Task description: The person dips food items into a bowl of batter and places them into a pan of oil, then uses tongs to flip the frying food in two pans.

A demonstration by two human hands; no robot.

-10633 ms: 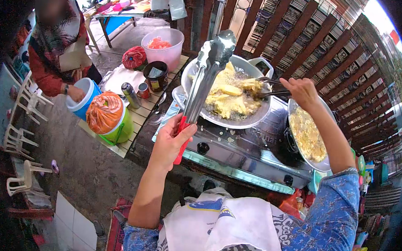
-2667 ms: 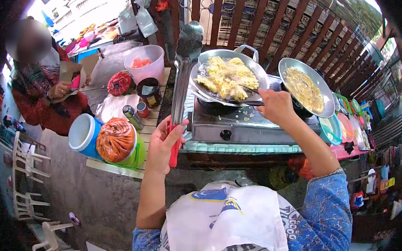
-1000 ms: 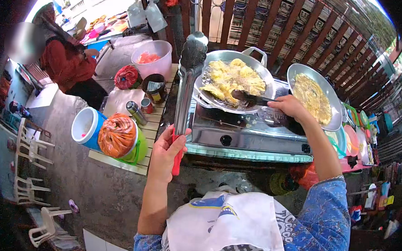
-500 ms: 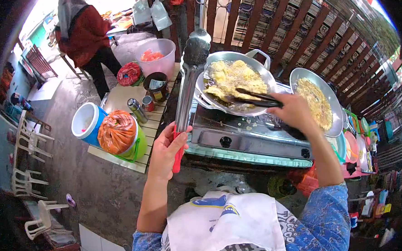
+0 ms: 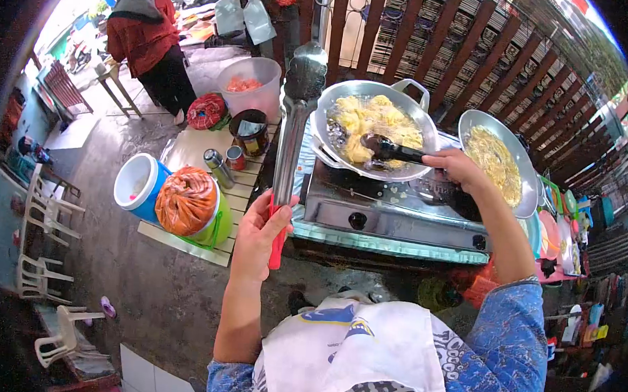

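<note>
My left hand is closed around the red handle of a pair of metal tongs, held upright with the scalloped heads at the top. My right hand grips black tongs. Their tips reach into a wok of bubbling oil and rest at a yellow piece of frying batter near its front. More golden fried pieces float behind them. The wok stands on a gas stove with black knobs.
A second pan with frying food stands at the right. On the left are a pink tub, a thermos, a blue-and-white bucket and a bag of orange food. Slatted wood stands behind; a person is at the far left.
The black tongs have closed together and turned, with their tips now at a piece near the wok's front left. My left hand stays put. The far person has shifted and raised an arm.
</note>
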